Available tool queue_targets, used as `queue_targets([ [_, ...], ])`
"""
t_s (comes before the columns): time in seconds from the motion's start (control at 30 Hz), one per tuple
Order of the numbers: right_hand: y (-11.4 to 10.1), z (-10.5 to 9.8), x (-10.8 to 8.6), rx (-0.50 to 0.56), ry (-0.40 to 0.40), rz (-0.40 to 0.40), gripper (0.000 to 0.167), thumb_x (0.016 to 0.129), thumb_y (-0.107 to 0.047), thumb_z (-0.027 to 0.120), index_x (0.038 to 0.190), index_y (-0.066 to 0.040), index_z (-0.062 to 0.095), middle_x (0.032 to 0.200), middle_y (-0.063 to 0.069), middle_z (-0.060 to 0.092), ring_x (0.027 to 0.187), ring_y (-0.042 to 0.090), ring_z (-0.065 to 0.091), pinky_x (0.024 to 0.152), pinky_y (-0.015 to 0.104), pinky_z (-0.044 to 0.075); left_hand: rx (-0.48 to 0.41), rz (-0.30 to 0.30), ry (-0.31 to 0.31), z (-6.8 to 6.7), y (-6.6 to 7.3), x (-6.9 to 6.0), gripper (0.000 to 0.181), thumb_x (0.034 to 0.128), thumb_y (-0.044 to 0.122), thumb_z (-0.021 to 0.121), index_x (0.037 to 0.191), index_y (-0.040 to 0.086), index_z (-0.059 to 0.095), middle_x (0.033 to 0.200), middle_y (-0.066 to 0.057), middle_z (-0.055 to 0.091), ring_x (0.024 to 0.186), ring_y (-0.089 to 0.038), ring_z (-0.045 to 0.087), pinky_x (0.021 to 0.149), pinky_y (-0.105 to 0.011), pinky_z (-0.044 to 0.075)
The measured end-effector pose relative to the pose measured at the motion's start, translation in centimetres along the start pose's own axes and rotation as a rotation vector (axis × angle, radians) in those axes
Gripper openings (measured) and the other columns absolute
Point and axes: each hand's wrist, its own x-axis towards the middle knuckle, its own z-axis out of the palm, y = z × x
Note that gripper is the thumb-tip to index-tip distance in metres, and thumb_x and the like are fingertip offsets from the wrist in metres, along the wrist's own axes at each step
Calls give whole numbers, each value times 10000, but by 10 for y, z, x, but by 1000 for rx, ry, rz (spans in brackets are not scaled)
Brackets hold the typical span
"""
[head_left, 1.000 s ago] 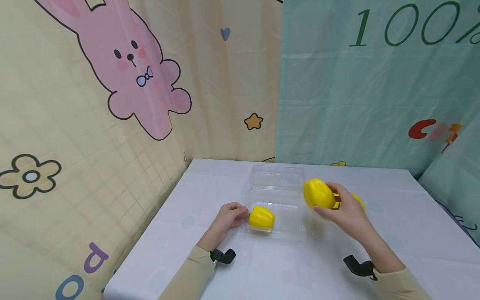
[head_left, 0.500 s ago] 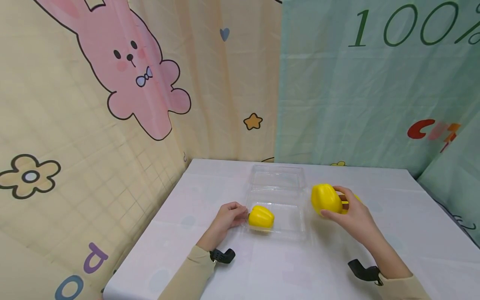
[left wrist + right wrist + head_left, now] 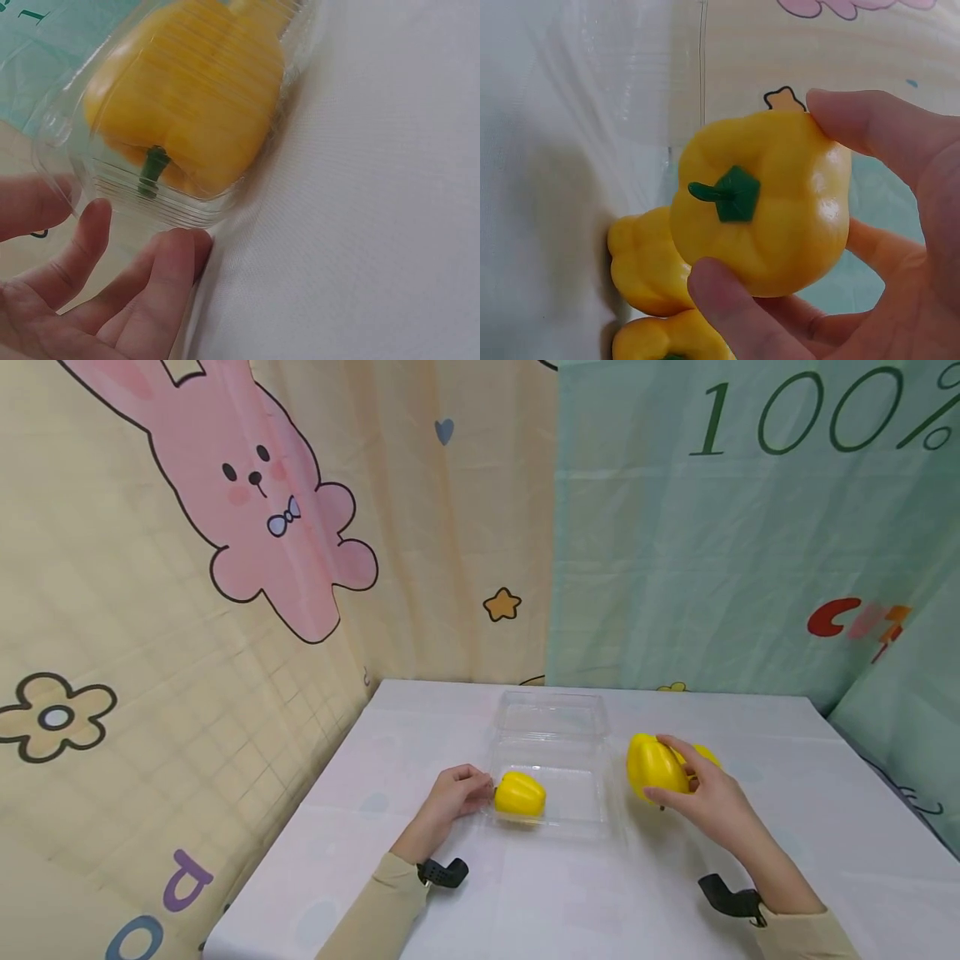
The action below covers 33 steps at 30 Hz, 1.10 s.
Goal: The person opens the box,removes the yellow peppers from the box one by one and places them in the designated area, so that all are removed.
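Note:
A yellow bell pepper (image 3: 657, 763) is gripped by my right hand (image 3: 708, 797) above the table, right of a clear plastic container (image 3: 576, 795). Its green stem (image 3: 735, 195) faces the right wrist camera. Two more yellow peppers (image 3: 649, 262) lie behind and below it, mostly hidden by my hand in the head view. At the container's left end, the fingertips of my left hand (image 3: 453, 793) hold the rim. One yellow pepper (image 3: 520, 795) lies on its side in the container's left part, its stem (image 3: 154, 171) toward my left hand.
The container's hinged lid (image 3: 551, 716) lies folded back, away from me. A white cloth covers the table (image 3: 525, 893). Printed curtains (image 3: 450, 527) hang behind and at the sides. A black camera mount sits on each wrist.
My right hand has moved right and slightly down with its pepper, which has turned so the stem points downward. The left hand stays at the container. The head view has shifted slightly.

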Motion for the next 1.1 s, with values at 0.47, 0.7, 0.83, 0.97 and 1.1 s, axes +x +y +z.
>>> queue_targets([
  [0.47,10,4,0,-55,-74,-1,958,803,-584,782,1528,-132,348,1288,261,554,1023,357,569,759,444,520,5,5,1,0,-1,0,242,973,255,672,997,14,676,1024,-111,707,938,-226,675,850,-354,562],
  [0.7,11,7,-3,-59,-90,-2,948,810,-584,775,1503,-90,359,1281,259,557,1019,353,562,779,480,515,18,10,-3,-1,0,0,235,980,258,666,991,23,677,1027,-102,705,927,-209,669,864,-360,562],
  [0.83,10,8,-4,-64,-125,26,969,806,-612,762,1503,-82,347,1325,295,531,1043,372,556,819,532,511,21,14,-7,-1,-1,1,234,982,253,664,993,21,681,1026,-101,703,923,-209,666,866,-363,562],
  [0.97,9,9,-4,-81,-149,49,982,801,-621,760,1494,-66,339,1348,332,508,1055,383,562,849,568,511,17,12,-9,-2,-1,1,236,981,255,663,1002,20,683,1025,-101,703,926,-212,667,873,-365,562],
  [1.1,9,9,-4,-97,-156,55,982,801,-624,759,1486,-60,337,1337,333,515,1025,367,570,828,550,519,18,13,-8,-2,-1,2,236,978,254,666,1005,21,686,1020,-101,705,924,-212,669,870,-365,563],
])
